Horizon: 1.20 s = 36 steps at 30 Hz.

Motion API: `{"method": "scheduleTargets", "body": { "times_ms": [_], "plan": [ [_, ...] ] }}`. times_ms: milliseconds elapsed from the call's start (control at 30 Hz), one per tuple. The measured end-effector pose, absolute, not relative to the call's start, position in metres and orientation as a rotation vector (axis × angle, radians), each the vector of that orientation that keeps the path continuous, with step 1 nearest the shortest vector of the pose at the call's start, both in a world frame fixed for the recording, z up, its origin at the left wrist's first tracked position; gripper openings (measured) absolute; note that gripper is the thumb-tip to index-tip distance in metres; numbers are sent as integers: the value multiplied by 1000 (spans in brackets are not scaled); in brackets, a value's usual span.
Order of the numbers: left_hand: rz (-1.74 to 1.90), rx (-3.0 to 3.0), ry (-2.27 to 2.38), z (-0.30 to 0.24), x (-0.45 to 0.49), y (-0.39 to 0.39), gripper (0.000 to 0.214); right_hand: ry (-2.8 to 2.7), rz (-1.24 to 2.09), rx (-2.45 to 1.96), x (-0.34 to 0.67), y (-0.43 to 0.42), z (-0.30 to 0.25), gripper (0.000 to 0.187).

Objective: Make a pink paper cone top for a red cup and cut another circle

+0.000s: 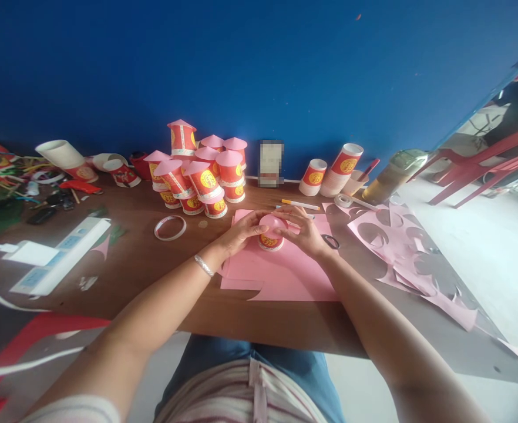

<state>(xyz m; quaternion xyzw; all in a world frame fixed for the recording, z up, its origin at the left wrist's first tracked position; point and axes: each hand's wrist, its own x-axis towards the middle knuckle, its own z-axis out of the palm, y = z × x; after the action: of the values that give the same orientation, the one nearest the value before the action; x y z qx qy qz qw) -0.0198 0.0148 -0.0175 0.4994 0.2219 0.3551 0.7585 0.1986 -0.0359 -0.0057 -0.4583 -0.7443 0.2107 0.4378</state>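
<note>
A red paper cup (pixel 271 241) with a yellow emblem stands upside down on pink paper sheets (pixel 292 273). On top of it sits a pink paper cone (pixel 273 224). My left hand (pixel 245 231) closes round the cone's left side, its thumb pressed at the near rim. From the right, my right hand (pixel 303 231) grips the same cone, thumb also at the front edge. The fingertips at the back are partly hidden. Just behind my hands lies an orange marker (pixel 300 204), and scissors (pixel 330 241) lie partly hidden beside my right wrist.
Stacked cups with pink cone tops (pixel 206 179) stand at the back left. Plain cup stacks (pixel 342 170), a tape roll (pixel 343 200) and a jar (pixel 393 176) are back right. Pink offcuts (pixel 411 273) cover the right side. A power strip (pixel 60 257) lies left, near a paper ring (pixel 170 228).
</note>
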Motion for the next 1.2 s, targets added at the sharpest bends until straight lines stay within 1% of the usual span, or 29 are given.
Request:
{"method": "scheduleTargets", "body": {
  "times_ms": [400,633,833,1000,1100,1200],
  "plan": [
    [744,1176,557,-11,-20,9,60,-1901,499,-1125,201,-36,-5,49],
    [761,1200,537,-10,-21,9,58,-1901,530,-1154,199,-39,-3,67],
    [746,1192,542,-14,-22,10,59,-1912,517,-1122,193,-40,-1,56],
    [745,1211,533,-14,-22,11,61,-1916,496,-1103,193,-40,0,54],
    [752,1192,533,-14,-22,12,60,-1896,552,-1098,196,-39,-2,55],
    [792,1177,543,-14,-23,13,57,-1758,629,-1143,201,-37,-7,57]
  ]
}}
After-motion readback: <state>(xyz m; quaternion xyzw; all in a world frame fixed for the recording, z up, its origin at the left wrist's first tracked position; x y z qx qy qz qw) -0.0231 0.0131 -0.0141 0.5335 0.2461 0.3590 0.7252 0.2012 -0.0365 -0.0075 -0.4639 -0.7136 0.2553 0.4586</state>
